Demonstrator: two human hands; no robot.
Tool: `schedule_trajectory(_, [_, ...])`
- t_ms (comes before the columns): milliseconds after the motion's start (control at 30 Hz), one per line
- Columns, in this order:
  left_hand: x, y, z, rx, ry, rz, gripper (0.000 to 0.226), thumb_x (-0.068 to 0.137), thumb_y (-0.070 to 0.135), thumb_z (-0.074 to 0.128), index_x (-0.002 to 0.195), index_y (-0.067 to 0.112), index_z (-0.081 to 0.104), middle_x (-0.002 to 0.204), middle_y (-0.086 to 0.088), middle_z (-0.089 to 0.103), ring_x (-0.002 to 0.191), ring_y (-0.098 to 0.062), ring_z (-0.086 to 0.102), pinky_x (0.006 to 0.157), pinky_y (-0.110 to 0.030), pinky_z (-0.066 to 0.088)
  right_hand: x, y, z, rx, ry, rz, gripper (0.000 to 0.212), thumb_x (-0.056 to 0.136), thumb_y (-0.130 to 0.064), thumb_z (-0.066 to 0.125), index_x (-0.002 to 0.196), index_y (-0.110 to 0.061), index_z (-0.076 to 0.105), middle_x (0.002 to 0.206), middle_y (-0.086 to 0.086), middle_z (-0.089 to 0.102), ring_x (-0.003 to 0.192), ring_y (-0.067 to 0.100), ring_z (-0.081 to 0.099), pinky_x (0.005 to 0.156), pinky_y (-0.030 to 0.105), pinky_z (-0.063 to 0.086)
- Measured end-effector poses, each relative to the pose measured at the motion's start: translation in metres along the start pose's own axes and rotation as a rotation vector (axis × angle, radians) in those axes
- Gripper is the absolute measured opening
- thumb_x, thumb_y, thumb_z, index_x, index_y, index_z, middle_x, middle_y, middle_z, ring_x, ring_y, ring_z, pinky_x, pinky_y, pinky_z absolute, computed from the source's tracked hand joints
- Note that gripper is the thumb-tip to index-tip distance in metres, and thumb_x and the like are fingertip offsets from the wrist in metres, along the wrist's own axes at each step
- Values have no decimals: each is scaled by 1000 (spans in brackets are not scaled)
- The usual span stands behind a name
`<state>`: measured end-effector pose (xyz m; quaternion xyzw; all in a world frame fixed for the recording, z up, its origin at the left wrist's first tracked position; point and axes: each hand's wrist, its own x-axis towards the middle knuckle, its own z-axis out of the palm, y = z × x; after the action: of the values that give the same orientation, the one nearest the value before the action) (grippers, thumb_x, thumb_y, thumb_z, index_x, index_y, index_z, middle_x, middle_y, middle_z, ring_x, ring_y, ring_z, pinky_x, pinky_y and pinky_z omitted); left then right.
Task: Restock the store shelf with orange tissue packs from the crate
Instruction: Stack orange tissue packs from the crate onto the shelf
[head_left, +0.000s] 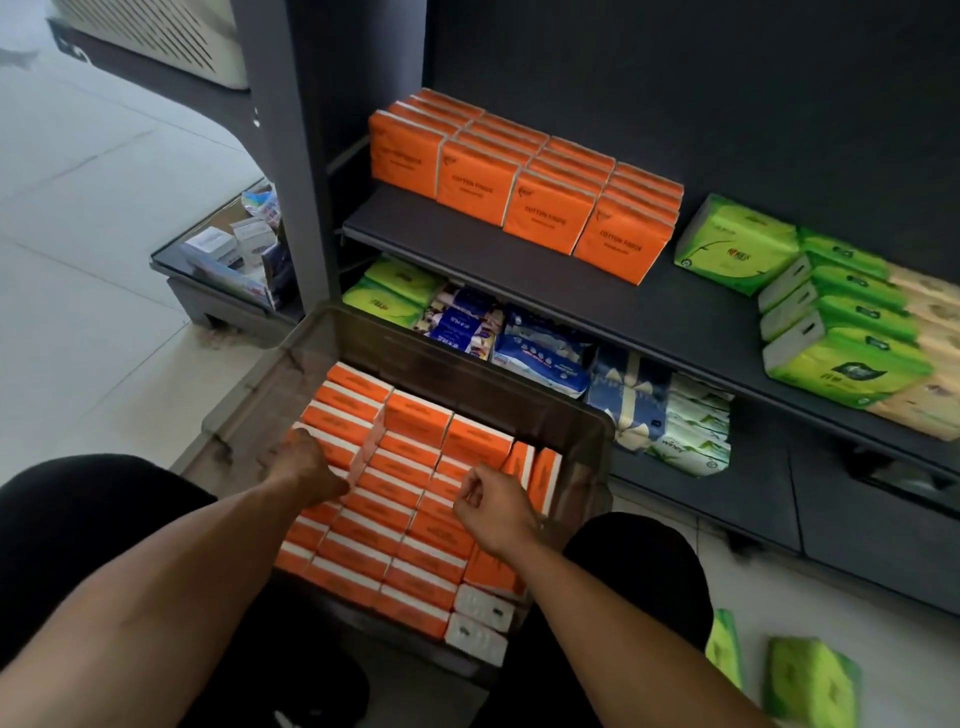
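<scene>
Reaching: both bare forearms are extended over the crate (550, 415), which stands on the floor against the dark shelf unit (597, 291).
Left hand: the left hand (311, 467) is lowered onto the left columns of orange tissue packs in the crate (410, 519); its fingers point down among the packs and are mostly hidden, so whether a pack is pinched cannot be told.
Right hand: the right hand (493, 506) is held just above the packs on the crate's right side; its fingers are curled loosely inward, thumb against forefinger, and nothing is seen between them.
Crate contents: orange packs are stood on edge in tight rows beneath and beyond both sets of fingers; two white-faced packs (480, 623) lie nearer the wrist of the right hand.
Shelf stock: orange packs on the shelf (524, 182) are lined in rows on the upper board, well beyond the fingertips.
Neighbours: green tissue packs (831, 312) are stacked on the same board, far to the right of the fingers; blue and green packs (545, 348) are kept on the board below.
Floor: two loose green packs (800, 680) lie to the right of the right forearm.
</scene>
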<state>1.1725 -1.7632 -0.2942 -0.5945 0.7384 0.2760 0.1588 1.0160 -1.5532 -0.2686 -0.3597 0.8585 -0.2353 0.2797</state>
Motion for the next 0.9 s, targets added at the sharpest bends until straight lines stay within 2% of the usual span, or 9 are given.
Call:
schedule_trajectory(133, [-1,4,3,211,51,-56,127,49,74,80,145,12,24,144,-16,40,130,-36,40,102,-48,41,3,0,4,40,-3,20,15,80,-19,66,75,-28,55,71,-8,61,70,12,61,68,32,51])
schedule_trajectory(367, [-7,12,1,205,74,-32,122,56,56,87,147,20,14,139,-20,36,125,-40,44,98,-49,46,-3,1,6,19,-41,-5,11,80,-18,65,78,-25,56,72,-7,61,70,12,60,66,32,50])
schedule_trajectory(500, [-22,25,-12,107,-6,-48,119,57,65,80,148,20,18,137,-16,45,120,-35,51,94,-44,50,-4,1,4,26,-39,-8,19,81,-17,67,76,-30,53,70,-9,59,69,10,59,65,29,47])
schedule_trajectory(600, [-39,46,-22,61,-73,37,112,58,67,74,145,14,28,132,-12,54,117,-32,56,93,-40,52,-8,-3,2,31,-31,-45,19,81,-21,71,88,-31,57,79,-8,61,73,10,59,66,28,47])
schedule_trajectory(633, [-50,55,-28,58,-102,67,111,61,67,73,146,11,29,135,-12,55,120,-32,56,95,-39,51,-9,-4,1,30,-32,-47,25,80,-25,73,99,-32,58,88,-8,62,79,10,60,69,27,48])
schedule_trajectory(700, [-66,73,-40,28,-167,151,103,74,64,71,149,7,27,144,-11,49,130,-31,49,103,-35,45,-11,-8,-2,52,-39,-61,53,76,-35,78,124,-33,53,110,-8,59,96,12,60,81,28,51])
schedule_trajectory(767, [-83,87,-54,-7,-187,229,92,80,59,69,147,7,32,146,-11,46,132,-30,47,100,-31,42,-14,-15,-7,124,-39,-82,81,70,-49,79,140,-40,40,132,-7,53,116,14,56,95,38,53])
schedule_trajectory(833, [-93,96,-67,-44,-187,278,94,77,61,71,147,8,35,147,-12,47,133,-28,47,97,-29,41,-14,-21,-15,138,-10,-124,92,70,-54,77,147,-45,28,144,-7,47,128,14,50,101,43,50])
schedule_trajectory(900, [-99,99,-81,-72,-189,386,81,84,56,68,148,16,39,149,-9,46,136,-27,44,103,-28,37,-11,-30,-27,60,47,-171,89,80,-50,75,150,-43,21,144,-3,49,129,16,50,101,41,49])
